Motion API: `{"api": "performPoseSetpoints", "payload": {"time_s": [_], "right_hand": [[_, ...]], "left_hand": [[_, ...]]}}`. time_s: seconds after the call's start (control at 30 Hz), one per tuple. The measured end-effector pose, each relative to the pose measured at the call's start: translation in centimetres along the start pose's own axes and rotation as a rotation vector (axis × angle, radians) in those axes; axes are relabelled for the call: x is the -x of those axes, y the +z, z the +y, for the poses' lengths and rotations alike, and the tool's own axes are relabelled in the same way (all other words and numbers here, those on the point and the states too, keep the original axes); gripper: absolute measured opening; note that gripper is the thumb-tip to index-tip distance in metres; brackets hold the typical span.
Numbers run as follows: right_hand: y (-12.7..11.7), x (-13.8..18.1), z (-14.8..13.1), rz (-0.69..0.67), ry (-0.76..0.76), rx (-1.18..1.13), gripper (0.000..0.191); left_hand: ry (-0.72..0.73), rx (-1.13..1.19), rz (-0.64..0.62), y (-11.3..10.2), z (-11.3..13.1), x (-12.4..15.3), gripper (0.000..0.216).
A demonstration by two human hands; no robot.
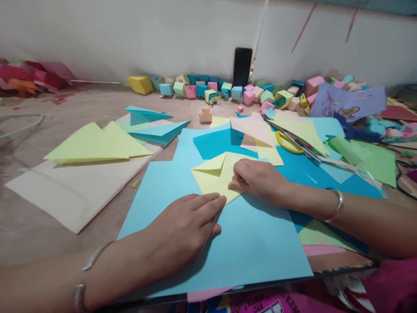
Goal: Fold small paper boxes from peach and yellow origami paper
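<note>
A pale yellow sheet of paper (211, 178), partly folded with one flap creased over at its upper left, lies on a large light blue sheet (260, 256). My left hand (187, 224) rests flat, its fingers stretched out and the fingertips at the yellow paper's near corner. On the right side of the same paper, my right hand (257, 180) has its fingers curled and pressed down with the thumb against it. That hand covers the right part of the paper, so the folds beneath it are hidden.
Yellow-handled scissors (289, 143) lie right of centre among coloured sheets. Folded yellow papers (94, 145) sit on a white sheet (74, 195) at left. Many small paper boxes (179, 89) line the wall, where a phone (243, 67) leans upright. A peach box (205, 115) stands nearer.
</note>
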State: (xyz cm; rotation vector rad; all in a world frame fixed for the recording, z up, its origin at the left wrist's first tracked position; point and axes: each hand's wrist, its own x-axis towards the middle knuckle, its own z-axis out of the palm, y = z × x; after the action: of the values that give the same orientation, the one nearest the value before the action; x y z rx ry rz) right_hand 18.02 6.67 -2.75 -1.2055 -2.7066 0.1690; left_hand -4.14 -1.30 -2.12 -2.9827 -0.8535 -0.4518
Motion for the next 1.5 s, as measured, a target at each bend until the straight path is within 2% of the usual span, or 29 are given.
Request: {"api": "performPoseSetpoints", "payload": {"time_s": [0.1,0.2,0.33,0.53,0.67,0.87,1.03,1.13,1.23,1.37,1.5], "right_hand": [[0.1,0.1,0.2,0.047,-0.056,-0.029,0.022],[0.3,-0.1,0.3,0.094,-0.122,-0.030,0.037],[0.3,-0.4,0.2,0.066,-0.183,-0.064,0.050],[-1.4,-0.8,1.5,-0.151,-0.101,-0.180,0.042],[-2.7,-0.8,3.6,-0.281,-0.142,-0.244,0.039],[-3.3,-1.1,4.8,-0.323,-0.198,-0.318,0.033],[-3.5,-1.2,4.5,-0.327,-0.197,-0.292,0.033],[-3.6,-1.2,4.4,-0.334,-0.191,-0.300,0.032],[-3.7,-1.2,4.3,-0.338,-0.181,-0.311,0.033],[-3.6,-1.2,4.4,-0.331,-0.197,-0.314,0.035],[-3.7,-1.2,4.8,-0.334,-0.218,-0.328,0.033]], "left_hand": [[0.007,-0.015,0.025,0.1,-0.2,0.0,0.024],[0.009,-0.009,0.047,0.1,-0.2,0.0,0.026],[0.034,-0.032,0.046,0.2,-0.2,0.1,0.027],[0.071,-0.036,0.061,0.2,-0.4,0.2,0.027],[0.037,-0.010,0.031,0.0,-0.4,0.2,0.026],[-0.023,0.052,-0.009,-0.2,-0.5,-0.8,0.024],[-0.096,0.096,-0.112,0.2,-1.1,-2.0,0.047],[-0.055,0.089,-0.140,0.1,-1.1,-1.9,0.030],[-0.015,0.080,-0.093,-0.3,-0.5,-1.4,0.017],[0.031,0.068,0.030,-0.8,0.0,-0.8,0.014],[0.044,0.079,0.084,-0.8,-0.3,-0.7,0.010]]}}
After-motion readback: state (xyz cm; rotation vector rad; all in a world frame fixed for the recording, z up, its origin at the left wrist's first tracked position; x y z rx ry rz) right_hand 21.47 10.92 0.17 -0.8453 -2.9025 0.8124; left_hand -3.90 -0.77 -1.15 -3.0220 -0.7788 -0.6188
